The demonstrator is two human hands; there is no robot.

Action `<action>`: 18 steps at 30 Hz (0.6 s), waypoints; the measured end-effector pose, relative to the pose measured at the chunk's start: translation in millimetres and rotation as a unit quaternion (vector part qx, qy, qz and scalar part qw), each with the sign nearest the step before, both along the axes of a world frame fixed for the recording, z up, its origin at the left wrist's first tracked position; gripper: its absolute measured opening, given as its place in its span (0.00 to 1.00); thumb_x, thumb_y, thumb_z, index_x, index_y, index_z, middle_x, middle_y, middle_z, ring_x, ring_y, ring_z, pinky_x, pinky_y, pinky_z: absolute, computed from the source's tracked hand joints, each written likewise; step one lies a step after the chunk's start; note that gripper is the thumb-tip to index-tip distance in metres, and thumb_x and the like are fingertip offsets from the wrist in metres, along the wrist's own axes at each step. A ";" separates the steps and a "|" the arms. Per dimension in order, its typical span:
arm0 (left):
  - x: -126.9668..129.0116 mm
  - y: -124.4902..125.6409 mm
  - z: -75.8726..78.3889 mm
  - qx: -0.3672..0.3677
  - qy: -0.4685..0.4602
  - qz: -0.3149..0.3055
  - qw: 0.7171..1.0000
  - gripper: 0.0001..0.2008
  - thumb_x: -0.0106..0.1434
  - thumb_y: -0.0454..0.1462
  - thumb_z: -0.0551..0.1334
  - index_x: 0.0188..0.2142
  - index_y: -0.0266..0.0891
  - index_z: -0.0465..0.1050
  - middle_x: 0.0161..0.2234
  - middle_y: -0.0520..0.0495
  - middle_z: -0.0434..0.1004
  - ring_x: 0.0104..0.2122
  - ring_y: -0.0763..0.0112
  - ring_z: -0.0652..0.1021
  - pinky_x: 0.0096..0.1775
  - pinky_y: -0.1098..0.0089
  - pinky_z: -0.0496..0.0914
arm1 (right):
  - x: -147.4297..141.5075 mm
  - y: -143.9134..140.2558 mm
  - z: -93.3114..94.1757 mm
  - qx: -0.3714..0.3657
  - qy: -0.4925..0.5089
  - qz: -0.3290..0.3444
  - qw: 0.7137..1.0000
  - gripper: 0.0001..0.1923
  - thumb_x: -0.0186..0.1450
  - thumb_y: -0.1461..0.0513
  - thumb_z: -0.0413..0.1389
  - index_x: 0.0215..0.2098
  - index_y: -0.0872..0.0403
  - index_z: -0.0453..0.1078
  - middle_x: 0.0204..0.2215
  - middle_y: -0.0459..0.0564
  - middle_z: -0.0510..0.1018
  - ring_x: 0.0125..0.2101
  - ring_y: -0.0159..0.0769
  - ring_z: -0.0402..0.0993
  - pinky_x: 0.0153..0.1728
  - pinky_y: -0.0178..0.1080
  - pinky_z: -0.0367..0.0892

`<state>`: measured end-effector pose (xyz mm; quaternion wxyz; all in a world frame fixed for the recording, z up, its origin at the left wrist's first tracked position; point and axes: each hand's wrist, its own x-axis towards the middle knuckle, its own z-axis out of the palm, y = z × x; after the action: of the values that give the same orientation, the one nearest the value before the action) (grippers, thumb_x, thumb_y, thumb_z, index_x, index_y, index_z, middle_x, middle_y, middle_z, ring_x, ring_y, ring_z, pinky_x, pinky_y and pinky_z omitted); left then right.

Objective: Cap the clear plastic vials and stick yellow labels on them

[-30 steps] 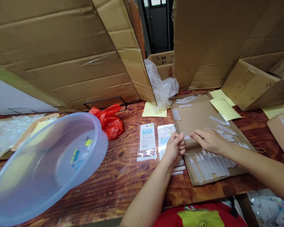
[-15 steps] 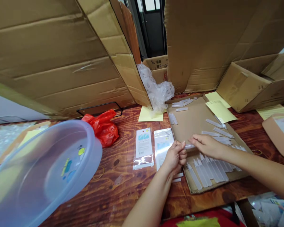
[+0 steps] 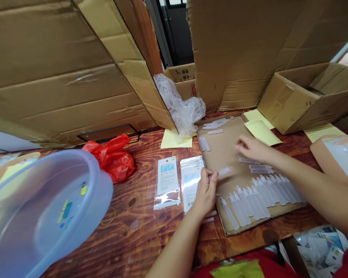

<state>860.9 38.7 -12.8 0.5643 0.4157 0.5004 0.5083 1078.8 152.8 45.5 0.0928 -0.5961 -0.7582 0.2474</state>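
**Translucent tube in left hand above cardboard tray; right hand unconfirmed**

Head view, my only feed: I find the left hand at the tray's left edge, thumb and fingers pinched on one end of the tube. The tube's long axis runs rightward and slightly away over the tray. The right hand is above the tray's middle, apart from the tube, beyond its free end. Its fingers look curled but blurred; I cannot confirm any hold. It is nearer than the left to the loose tubes at the tray's right.
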 end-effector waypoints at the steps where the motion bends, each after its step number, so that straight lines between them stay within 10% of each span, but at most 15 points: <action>1: -0.1 -0.5 -0.7 0.040 0.064 -0.002 0.997 0.12 0.67 0.47 0.63 0.37 0.41 0.67 0.32 0.52 0.71 0.34 0.70 0.72 0.38 0.71 0.64 | 10.8 16.3 -0.6 0.096 -0.090 -0.052 0.990 0.23 0.69 0.45 0.49 0.44 0.56 0.67 0.41 0.62 0.78 0.42 0.48 0.74 0.42 0.46 0.68; 4: -0.8 -0.2 -2.8 0.102 0.200 -0.023 0.974 0.08 0.70 0.42 0.58 0.43 0.42 0.68 0.37 0.47 0.75 0.39 0.63 0.75 0.44 0.66 0.65 | 38.1 54.6 -9.4 0.130 -0.263 -0.154 0.943 0.30 0.67 0.49 0.53 0.56 0.65 0.63 0.54 0.76 0.71 0.55 0.63 0.69 0.49 0.53 0.65; 12: -1.1 7.6 -8.2 0.202 0.451 0.000 0.870 0.14 0.71 0.38 0.55 0.53 0.39 0.71 0.47 0.37 0.79 0.49 0.55 0.77 0.50 0.57 0.67 | 70.4 78.4 -15.6 0.041 -0.294 -0.184 0.937 0.21 0.70 0.62 0.45 0.57 0.67 0.65 0.45 0.74 0.78 0.45 0.57 0.78 0.42 0.47 0.68; 18: 1.8 10.2 -13.4 0.175 0.493 0.002 0.852 0.19 0.72 0.38 0.56 0.61 0.39 0.66 0.58 0.36 0.75 0.61 0.53 0.72 0.57 0.50 0.64 | 58.0 91.4 -12.3 0.106 -0.302 -0.084 0.944 0.23 0.71 0.60 0.45 0.59 0.64 0.67 0.58 0.71 0.69 0.59 0.57 0.67 0.55 0.49 0.63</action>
<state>862.7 48.9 -26.2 0.1609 0.7027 0.6162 0.3171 1136.8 244.2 33.2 -0.0573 -0.6909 -0.7198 -0.0348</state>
